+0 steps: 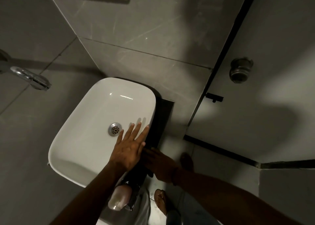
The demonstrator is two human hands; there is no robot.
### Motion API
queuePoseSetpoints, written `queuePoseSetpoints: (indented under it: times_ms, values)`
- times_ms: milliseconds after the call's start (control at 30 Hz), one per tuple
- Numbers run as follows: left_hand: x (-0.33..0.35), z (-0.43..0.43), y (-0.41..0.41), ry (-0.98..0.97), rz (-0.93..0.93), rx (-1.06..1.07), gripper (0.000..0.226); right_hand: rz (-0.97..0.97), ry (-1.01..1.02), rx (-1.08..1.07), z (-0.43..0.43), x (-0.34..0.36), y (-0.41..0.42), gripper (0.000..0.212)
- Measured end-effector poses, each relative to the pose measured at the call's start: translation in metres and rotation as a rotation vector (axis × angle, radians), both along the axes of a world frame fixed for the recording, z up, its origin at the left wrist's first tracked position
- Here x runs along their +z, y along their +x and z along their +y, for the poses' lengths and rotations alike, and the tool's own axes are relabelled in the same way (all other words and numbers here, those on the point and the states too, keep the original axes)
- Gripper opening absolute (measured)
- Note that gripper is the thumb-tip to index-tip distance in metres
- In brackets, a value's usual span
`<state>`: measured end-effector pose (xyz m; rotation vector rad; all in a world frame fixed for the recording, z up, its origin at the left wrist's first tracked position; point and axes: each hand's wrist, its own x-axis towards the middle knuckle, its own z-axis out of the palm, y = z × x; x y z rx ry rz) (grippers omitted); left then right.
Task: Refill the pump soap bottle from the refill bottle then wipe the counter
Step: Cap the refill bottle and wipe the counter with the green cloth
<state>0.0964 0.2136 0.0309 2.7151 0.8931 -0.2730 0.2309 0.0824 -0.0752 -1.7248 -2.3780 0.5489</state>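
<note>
My left hand (129,149) hovers spread over the sink (71,122), my right hand (160,165) is on the dark counter (164,115), its grip too shadowed to tell; the bottle (119,199) sits at the near edge, so I should wipe away from it.

Drain (115,129) inside the basin (92,105); tap (31,79) left of it; counter (164,115) along its right; bottle (119,199) before it.

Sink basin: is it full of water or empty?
Empty: the white sink shows a bare bottom, its drain is uncovered, and no water is pooled in it.
</note>
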Motion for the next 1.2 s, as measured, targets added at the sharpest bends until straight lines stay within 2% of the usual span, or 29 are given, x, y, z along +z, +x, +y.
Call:
queuePoseSetpoints:
  times_ms: [67, 167, 333, 433, 500, 567, 633, 700, 833, 933, 1000, 1067, 1133, 1200]
  values:
    - [0.0, -0.001, 0.0, -0.001, 0.0, 0.006, 0.062, 0.004, -0.05, -0.129, 0.007, 0.009, -0.002, 0.079]
    - [-0.001, -0.003, 0.0, 0.002, -0.004, 0.021, 0.062, 0.017, -0.048, -0.223, 0.007, 0.011, -0.028, 0.074]
    - [-0.002, -0.003, -0.002, -0.011, -0.03, 0.034, 0.061, -0.009, 0.076, 0.134, -0.017, -0.005, -0.036, 0.059]
    - [-0.001, -0.004, -0.002, -0.019, -0.036, 0.039, 0.06, -0.149, 0.134, 0.237, -0.019, -0.006, 0.001, 0.066]
    - [0.0, -0.004, -0.002, -0.02, -0.03, 0.043, 0.06, -0.186, 0.06, 0.142, -0.009, -0.001, 0.024, 0.072]
    - [0.0, -0.005, -0.001, -0.032, -0.021, 0.045, 0.06, -0.131, -0.024, -0.026, 0.007, 0.008, 0.033, 0.069]
    - [0.002, -0.005, 0.0, -0.043, -0.021, 0.049, 0.06, -0.093, -0.042, -0.169, 0.02, 0.015, 0.025, 0.065]
    - [0.003, -0.005, 0.0, -0.053, -0.024, 0.051, 0.06, -0.072, -0.05, -0.212, 0.021, 0.011, 0.007, 0.069]
    - [0.003, -0.004, 0.0, -0.07, -0.048, 0.051, 0.061, -0.053, -0.013, 0.0, 0.004, -0.003, 0.003, 0.083]
    - [-0.001, -0.003, -0.003, -0.058, -0.071, 0.056, 0.06, -0.128, 0.028, 0.126, 0.008, -0.003, 0.041, 0.074]
    - [-0.004, -0.004, -0.004, -0.047, -0.084, 0.059, 0.061, -0.168, 0.029, 0.046, 0.026, 0.004, 0.069, 0.069]
    - [-0.006, -0.003, -0.004, -0.051, -0.096, 0.066, 0.061, -0.145, -0.032, -0.136, 0.052, 0.012, 0.085, 0.064]
    - [-0.008, -0.003, -0.005, -0.064, -0.108, 0.07, 0.061, -0.099, -0.101, -0.344, 0.075, 0.019, 0.085, 0.057]
    - [-0.01, -0.002, -0.005, -0.069, -0.116, 0.078, 0.06, -0.061, -0.121, -0.452, 0.083, 0.018, 0.076, 0.054]
